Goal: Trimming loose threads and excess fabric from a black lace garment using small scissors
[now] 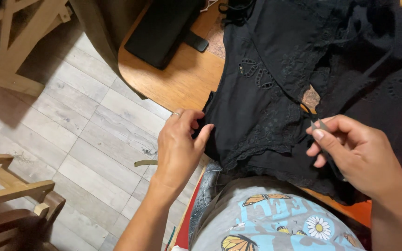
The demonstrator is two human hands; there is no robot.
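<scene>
draping: black lace garment [275,107] spread over the wooden counter [177,79]
left hand [178,149]: grip pinched on the garment's left edge
right hand [357,151]: fingers closed on a thin grey tool [319,124] at the hem

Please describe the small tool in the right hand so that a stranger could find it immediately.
Start at the black lace garment spread on the wooden table. At its lower right edge the right hand pinches a thin grey metal tool. It is the only pale, pointed thing against the dark cloth.
</scene>
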